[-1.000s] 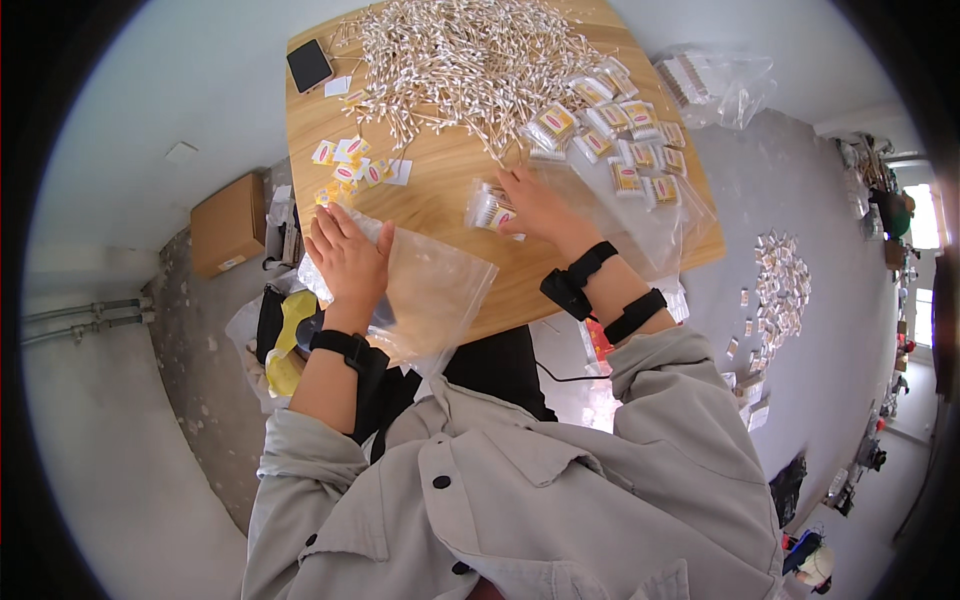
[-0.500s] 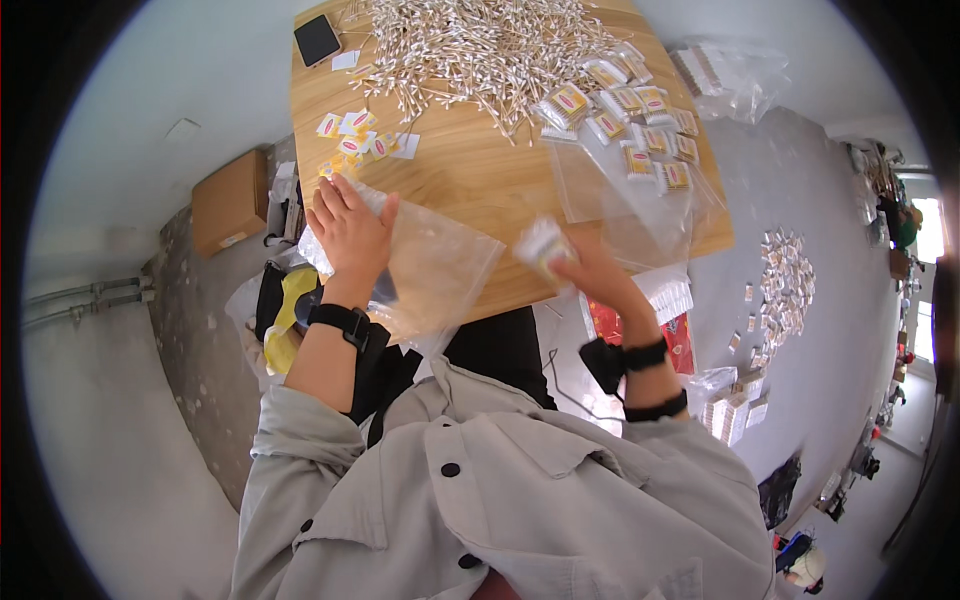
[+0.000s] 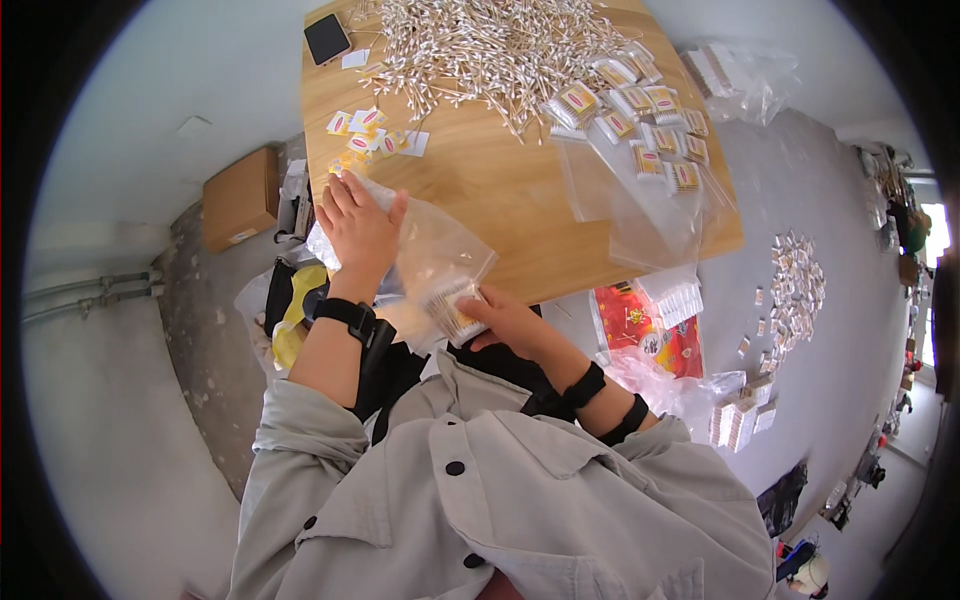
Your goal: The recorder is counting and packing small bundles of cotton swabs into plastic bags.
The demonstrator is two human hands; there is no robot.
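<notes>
My left hand (image 3: 362, 232) lies flat with its fingers stretched out, on a clear plastic bag (image 3: 445, 240) at the table's near left edge. Gripped in my right hand (image 3: 508, 322) is a small pack of cotton swabs (image 3: 452, 306), over the near part of that bag. I cannot tell whether the pack is inside the bag or on it. Just beyond my left hand are several yellow-and-white cards (image 3: 368, 128). More swab packs (image 3: 640, 105) sit at the table's right side, some on other clear bags (image 3: 655, 235).
A big heap of loose cotton swabs (image 3: 490, 50) covers the far part of the wooden table (image 3: 500, 190). A dark phone (image 3: 327, 40) rests at its far left corner. On the floor are a cardboard box (image 3: 242, 200), a red package (image 3: 660, 335) and many scattered packs (image 3: 797, 290).
My right hand has carried the swab pack left and nearer to my body, from beside the clear bag to its near part. My left hand stays flat on the bag.
</notes>
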